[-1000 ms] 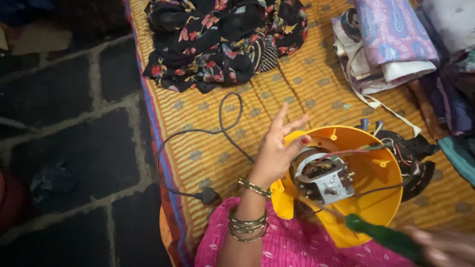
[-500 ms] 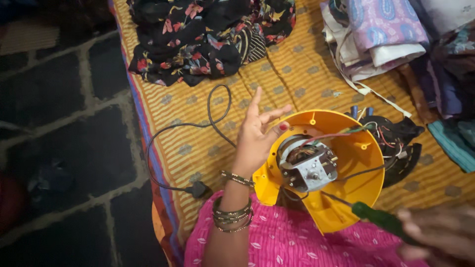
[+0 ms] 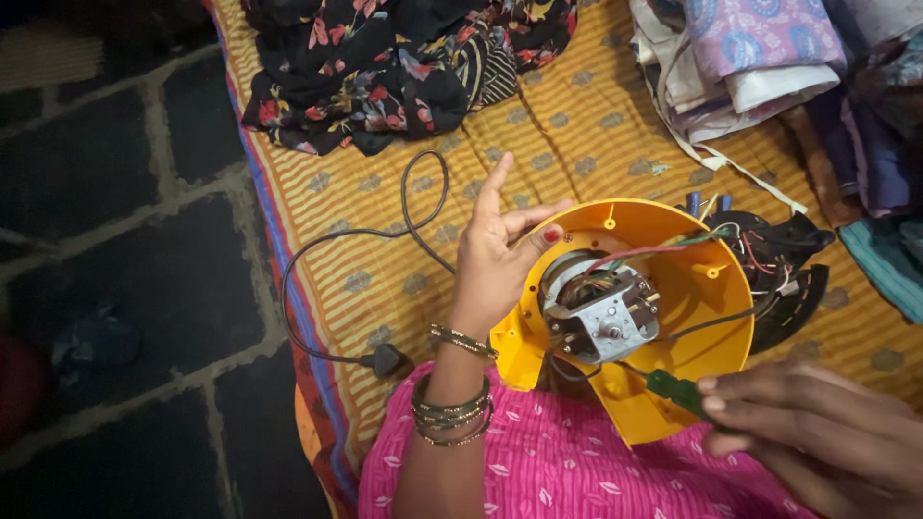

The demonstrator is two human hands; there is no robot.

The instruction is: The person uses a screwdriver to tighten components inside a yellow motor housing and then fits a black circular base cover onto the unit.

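Observation:
A round yellow plastic housing (image 3: 702, 298) rests on my lap, with a grey metal motor (image 3: 606, 322) and coloured wires inside it. My left hand (image 3: 495, 255) grips the housing's left rim, index finger pointing up. My right hand (image 3: 817, 432) at the lower right holds a green-handled screwdriver (image 3: 678, 389) whose thin shaft points toward the motor. A black base plate (image 3: 788, 279) with loose wires lies just behind the housing on the right.
A black power cord (image 3: 385, 240) loops over the orange striped mat (image 3: 577, 135) and ends in a plug (image 3: 385, 360). Dark floral cloth (image 3: 385, 67) lies at the top, folded clothes (image 3: 750, 58) at the top right. Dark stone floor (image 3: 115, 240) is on the left.
The view has shifted slightly, with the housing now more central. My right hand has come further into view with the screwdriver. My left hand keeps its hold on the rim.

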